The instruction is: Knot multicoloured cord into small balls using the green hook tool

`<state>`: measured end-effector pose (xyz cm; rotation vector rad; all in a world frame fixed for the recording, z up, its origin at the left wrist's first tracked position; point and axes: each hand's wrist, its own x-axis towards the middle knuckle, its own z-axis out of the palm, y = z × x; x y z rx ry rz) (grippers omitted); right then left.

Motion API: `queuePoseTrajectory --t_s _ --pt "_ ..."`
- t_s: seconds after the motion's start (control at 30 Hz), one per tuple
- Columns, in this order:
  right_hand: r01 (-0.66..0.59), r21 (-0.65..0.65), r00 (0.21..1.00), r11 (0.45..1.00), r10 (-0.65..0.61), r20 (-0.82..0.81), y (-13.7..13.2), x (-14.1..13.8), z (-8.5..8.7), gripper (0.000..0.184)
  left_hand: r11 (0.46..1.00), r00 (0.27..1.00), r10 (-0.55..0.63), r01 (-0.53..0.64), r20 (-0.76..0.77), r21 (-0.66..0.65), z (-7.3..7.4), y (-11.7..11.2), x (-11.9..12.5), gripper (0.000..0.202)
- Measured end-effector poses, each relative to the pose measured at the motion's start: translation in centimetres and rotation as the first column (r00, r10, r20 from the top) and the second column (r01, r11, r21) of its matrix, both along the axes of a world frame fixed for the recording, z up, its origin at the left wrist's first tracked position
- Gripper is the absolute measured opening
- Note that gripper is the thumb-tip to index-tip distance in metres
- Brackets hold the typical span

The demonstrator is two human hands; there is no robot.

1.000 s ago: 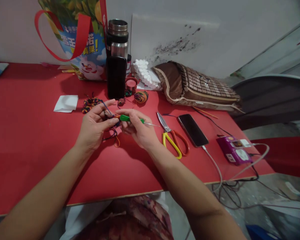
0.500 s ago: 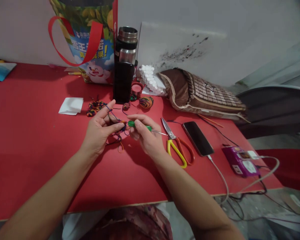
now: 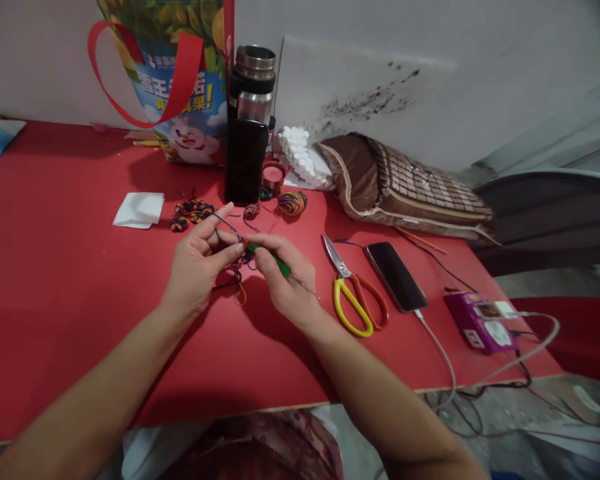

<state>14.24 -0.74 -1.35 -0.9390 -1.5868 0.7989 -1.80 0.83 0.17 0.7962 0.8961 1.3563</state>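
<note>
Tool, green-handled, slanting lengthwise, shaft pointing lower right, clamped in right hand; left hand pinching colourful yarn

A printed bag stands just beside a steel bottle

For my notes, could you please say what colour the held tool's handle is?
Green; the tool's handle shows best in the head view.

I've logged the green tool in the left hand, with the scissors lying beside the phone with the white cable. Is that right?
Not quite: the head view shows the green tool in the right hand, not the left hand. The scissors do lie beside the phone with the white cable.
</note>
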Motion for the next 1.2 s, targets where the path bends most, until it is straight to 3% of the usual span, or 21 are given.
queuePoseTrajectory --t_s 0.1,0.2,0.27,0.37,0.43,0.53,0.73,1.0,1.2 --pt "0.02 0.214 0.995 0.977 -0.04 0.088 0.0 -0.4 -0.5 0.025 0.999 0.994 0.002 0.003 0.105 -0.045 -0.2 -0.2 0.4 0.052" --pt "0.005 0.301 0.996 0.954 -0.032 0.087 0.0 -0.4 -0.9 0.031 0.989 0.971 -0.076 0.101 0.227 -0.103 -0.3 0.1 0.1 0.047" --pt "-0.014 0.264 0.998 0.964 -0.001 0.057 -0.1 -0.3 -1.1 0.031 0.982 0.961 -0.097 0.135 0.259 -0.13 -0.2 0.4 -0.4 0.047" --pt "-0.017 0.067 0.999 0.998 0.02 -0.039 -0.2 -0.2 -1.2 0.028 0.984 0.968 -0.08 0.115 0.237 -0.136 0.1 1.0 -1.2 0.048" --pt "-0.022 -0.062 0.994 0.998 0.016 -0.106 -0.2 -0.1 -1.3 0.031 0.99 0.976 -0.065 0.089 0.206 -0.113 0.3 1.2 -1.5 0.049" --pt "-0.045 -0.143 0.984 0.989 0.019 -0.178 -0.1 -0.1 -1.5 0.035 0.993 0.982 -0.069 0.085 0.176 -0.085 0.4 1.3 -1.7 0.049" --pt "-0.047 -0.166 0.975 0.985 0.009 -0.221 0.3 0.1 -1.4 0.036 0.995 0.988 -0.052 0.063 0.146 -0.071 0.3 1.4 -1.8 0.049" --pt "-0.074 -0.074 0.969 0.995 0.054 -0.242 0.6 0.6 -0.9 0.023 0.997 0.993 -0.06 0.064 0.103 -0.032 0.5 1.7 -2.0 0.05" --pt "-0.063 -0.087 0.972 0.994 0.041 -0.232 0.4 0.7 -0.7 0.023 0.998 0.996 -0.066 0.064 0.064 0.03 0.6 1.8 -2.4 0.046"
